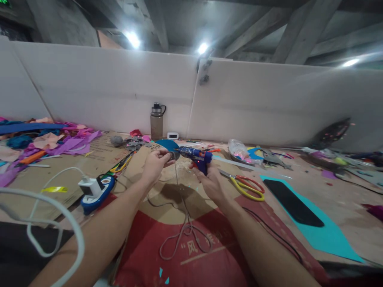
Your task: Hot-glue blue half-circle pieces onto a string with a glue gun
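My left hand [156, 164] pinches a small dark grey round piece [174, 156], and a grey cord [176, 175] hangs from it. The cord runs down into loose loops on the red and tan cardboard [143, 247]. A blue glue gun [203, 157] is gripped in my right hand [213, 183], its nozzle pointing left at the round piece. Whether the nozzle touches the piece I cannot tell. Just behind the two hands lies a blue rounded sheet [166, 144], partly hidden.
Scissors [247, 188] with red and yellow handles lie right of my right hand. Farther right, a black strip [293, 202] rests on a turquoise sheet [335, 243]. At left are a blue power strip [97, 195] with a white plug and colourful scraps [68, 143]. A bottle [156, 122] stands behind.
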The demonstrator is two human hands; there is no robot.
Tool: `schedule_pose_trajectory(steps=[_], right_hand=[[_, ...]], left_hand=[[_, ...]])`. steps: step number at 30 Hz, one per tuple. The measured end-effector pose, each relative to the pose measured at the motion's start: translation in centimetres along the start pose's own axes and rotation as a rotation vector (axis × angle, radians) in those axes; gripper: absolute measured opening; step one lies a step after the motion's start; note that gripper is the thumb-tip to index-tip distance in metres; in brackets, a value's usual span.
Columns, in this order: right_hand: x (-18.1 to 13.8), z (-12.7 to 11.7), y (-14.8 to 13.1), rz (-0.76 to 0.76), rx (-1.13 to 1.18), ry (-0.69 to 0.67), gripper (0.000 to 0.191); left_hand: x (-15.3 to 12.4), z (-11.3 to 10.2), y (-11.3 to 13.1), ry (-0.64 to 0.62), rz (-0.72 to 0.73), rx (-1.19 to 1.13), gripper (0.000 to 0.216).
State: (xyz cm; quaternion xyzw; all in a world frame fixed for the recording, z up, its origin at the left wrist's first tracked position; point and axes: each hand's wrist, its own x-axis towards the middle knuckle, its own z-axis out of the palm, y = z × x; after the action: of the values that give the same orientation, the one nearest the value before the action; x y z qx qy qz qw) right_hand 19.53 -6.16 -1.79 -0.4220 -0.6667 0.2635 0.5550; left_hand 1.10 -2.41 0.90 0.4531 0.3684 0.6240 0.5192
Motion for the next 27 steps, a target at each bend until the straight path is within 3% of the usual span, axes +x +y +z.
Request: schedule_pose_trajectory(steps=[10, 27], right_hand=[[0.1, -0.3, -0.2, 0.001, -0.216, -0.022, 0.032], [-0.4, -0.4, -1.3, -0.054, -0.314, -0.049, 0.032]], left_hand=[[-0.3, 0.1, 0.1, -0.016, 0.009, 0.012, 0.025], [-0.2, -0.1, 0.0, 0.059, 0.088, 0.131, 0.021]])
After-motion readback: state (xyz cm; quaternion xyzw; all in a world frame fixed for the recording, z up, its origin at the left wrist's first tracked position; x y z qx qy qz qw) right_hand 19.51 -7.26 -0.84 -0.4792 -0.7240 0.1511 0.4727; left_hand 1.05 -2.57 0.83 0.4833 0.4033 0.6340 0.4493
